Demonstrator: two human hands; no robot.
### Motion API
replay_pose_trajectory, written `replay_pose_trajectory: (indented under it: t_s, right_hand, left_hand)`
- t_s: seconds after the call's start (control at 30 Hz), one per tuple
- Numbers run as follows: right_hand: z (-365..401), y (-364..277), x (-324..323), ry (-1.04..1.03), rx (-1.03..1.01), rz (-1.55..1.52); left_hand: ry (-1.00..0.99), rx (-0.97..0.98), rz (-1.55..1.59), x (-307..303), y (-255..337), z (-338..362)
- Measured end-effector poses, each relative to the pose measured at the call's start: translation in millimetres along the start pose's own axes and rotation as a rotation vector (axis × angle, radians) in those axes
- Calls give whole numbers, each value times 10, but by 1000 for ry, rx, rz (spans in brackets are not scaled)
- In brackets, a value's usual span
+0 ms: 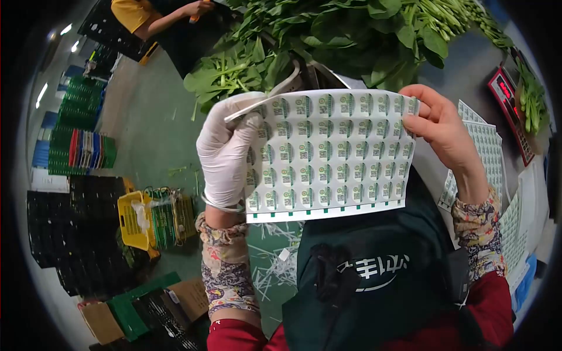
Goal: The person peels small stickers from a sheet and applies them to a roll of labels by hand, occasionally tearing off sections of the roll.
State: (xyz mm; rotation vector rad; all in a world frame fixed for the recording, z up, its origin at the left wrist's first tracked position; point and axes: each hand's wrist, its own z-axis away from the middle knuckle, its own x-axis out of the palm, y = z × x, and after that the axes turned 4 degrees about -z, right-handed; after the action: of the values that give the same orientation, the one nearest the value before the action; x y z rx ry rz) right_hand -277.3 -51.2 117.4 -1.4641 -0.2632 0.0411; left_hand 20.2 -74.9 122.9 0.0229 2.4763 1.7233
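Held up in front of me is a white sheet of stickers [328, 153], printed with rows of small green labels with square codes. My left hand [230, 149], in a white glove, grips its left edge, where the top corner curls over. My right hand [436, 120] is bare and pinches the upper right corner between thumb and fingers. Just behind the sheet's top edge lie leafy greens [351, 44] on a metal table. More sticker sheets [485, 149] lie beside my right forearm.
A red scale [510, 108] with a lit display stands at the right, greens beside it. A person in a yellow sleeve [133, 14] works at the upper left. On the left floor are a yellow crate [133, 219], stacked black crates [50, 219] and paper strips [275, 269].
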Motion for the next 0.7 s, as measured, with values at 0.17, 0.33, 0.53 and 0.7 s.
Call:
replay_pose_trajectory:
  t_s: [0.17,0.33,0.53,0.7]
  right_hand:
    - [21,106,32,11,-49,23]
    - [6,134,98,-62,-82,11]
    - [30,119,284,-69,-40,-44]
    - [20,163,216,-100,-15,-29]
  left_hand:
    - [77,51,-102,-105,21,137]
    - [112,91,-61,-208,90,194]
    - [190,-28,-57,-296,107,323]
    - [192,-129,-24,-313,43,349]
